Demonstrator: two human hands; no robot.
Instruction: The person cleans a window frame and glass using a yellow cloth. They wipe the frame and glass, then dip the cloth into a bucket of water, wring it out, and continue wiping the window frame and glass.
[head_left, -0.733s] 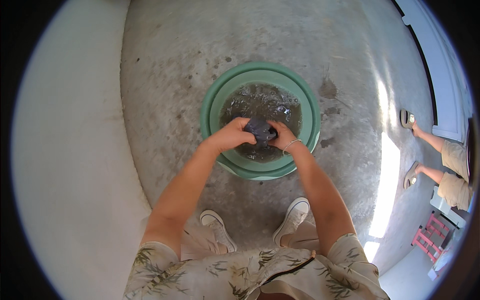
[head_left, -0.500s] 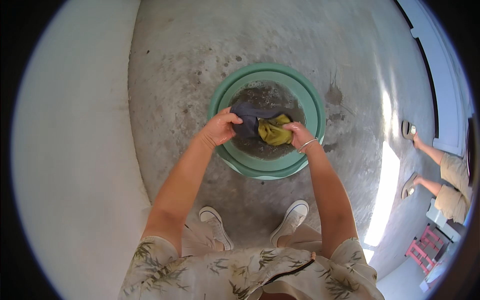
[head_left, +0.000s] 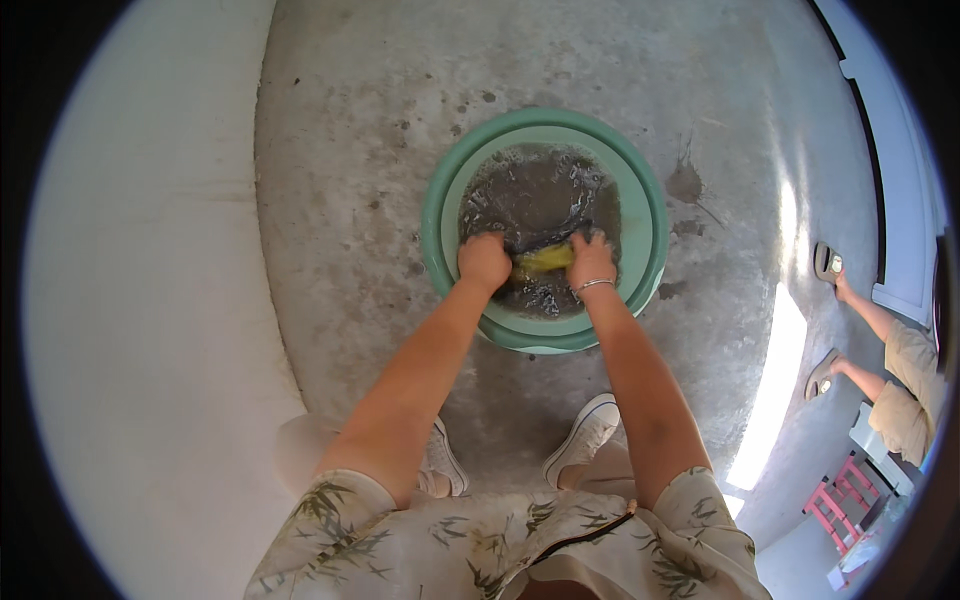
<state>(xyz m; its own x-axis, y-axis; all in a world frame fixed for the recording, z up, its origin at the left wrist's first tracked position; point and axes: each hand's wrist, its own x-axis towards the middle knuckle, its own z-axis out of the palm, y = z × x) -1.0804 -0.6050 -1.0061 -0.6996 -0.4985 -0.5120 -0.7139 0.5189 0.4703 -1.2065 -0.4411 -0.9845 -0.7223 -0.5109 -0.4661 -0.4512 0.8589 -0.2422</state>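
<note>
A round green basin [head_left: 433,215] holds murky, sudsy water [head_left: 540,190]. Partly under the surface lies a wet cloth [head_left: 544,259] with yellow-green and dark parts, stretched between my hands. My left hand [head_left: 484,260] is closed on its left end, down at the water. On the right end, my right hand [head_left: 592,262], with a silver bangle at the wrist, grips the yellow-green part, its fingers slightly blurred. Water hides much of the dark part.
The basin stands on a stained concrete floor [head_left: 350,150], in front of my white shoes [head_left: 583,438]. A pale wall [head_left: 160,250] runs along the left. At the right are another person's legs in sandals [head_left: 822,374] and a pink stool [head_left: 840,505].
Both hands have lowered the cloth from above the water into it. My left hand has moved rightward, and the water is now more stirred up.
</note>
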